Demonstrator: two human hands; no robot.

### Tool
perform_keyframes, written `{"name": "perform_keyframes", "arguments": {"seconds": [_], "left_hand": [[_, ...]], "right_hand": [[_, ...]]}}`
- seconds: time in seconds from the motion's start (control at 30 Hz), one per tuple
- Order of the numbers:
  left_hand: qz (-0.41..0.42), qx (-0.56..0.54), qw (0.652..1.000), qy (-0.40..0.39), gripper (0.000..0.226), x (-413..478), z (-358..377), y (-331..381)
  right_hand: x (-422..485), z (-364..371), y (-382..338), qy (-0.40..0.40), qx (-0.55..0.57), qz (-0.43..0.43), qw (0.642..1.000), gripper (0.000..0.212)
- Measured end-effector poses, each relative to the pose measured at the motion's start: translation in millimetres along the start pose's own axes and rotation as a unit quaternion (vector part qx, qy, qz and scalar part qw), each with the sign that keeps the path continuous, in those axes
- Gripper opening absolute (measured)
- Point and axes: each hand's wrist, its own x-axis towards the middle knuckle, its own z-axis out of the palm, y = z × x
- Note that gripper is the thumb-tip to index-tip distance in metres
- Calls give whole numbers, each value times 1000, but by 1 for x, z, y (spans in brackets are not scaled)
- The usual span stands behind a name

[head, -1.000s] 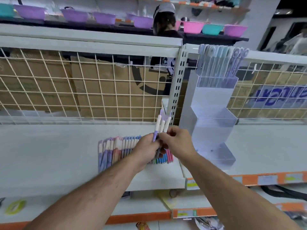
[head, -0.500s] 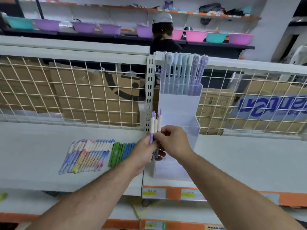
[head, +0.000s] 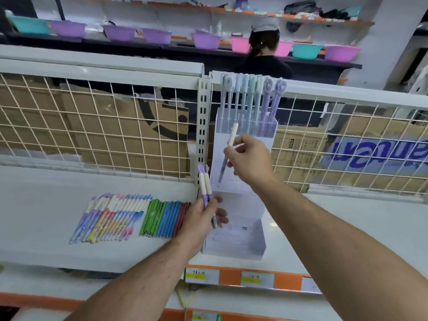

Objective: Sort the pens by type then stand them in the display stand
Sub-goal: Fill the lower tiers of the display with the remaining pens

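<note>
One pen (head: 233,135) was pinched in the fingers of the right hand (head: 251,158), tilted before the display stand (head: 234,249) near its filled top tier, probably for slotting in by type. Two matching pens (head: 206,184) were gripped upright in the left hand (head: 199,220) as ready supply; remaining pens (head: 111,216) were laid in sorted rows on the shelf (head: 34,216)

We look forward and down from head height. The left hand (head: 199,218) and right hand (head: 249,156) grip close ahead.
</note>
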Motion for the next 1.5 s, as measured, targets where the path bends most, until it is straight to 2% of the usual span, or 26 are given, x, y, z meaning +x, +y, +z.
{"name": "perform_keyframes", "arguments": {"seconds": [0.33,0.53,0.97,1.1,1.23,1.5], "left_hand": [[18,31,999,-3,23,5,-2,-3],[15,34,999,-6,26,7,-4,-6],[21,33,999,-22,26,9,-5,-7],[18,38,999,-29,25,10,-5,-8],[20,44,998,-30,24,10,-6,-9],[11,49,998,-26,25,7,-5,-5]], "right_hand": [[23,12,-7,32,-26,-19,999,9],[25,16,-9,35,-36,-24,998,17],[26,28,3,9,-105,-25,994,9],[27,29,4,8,-97,-27,995,9],[26,28,7,-33,-133,-23,990,12],[25,25,0,-38,-193,-52,979,8]]}}
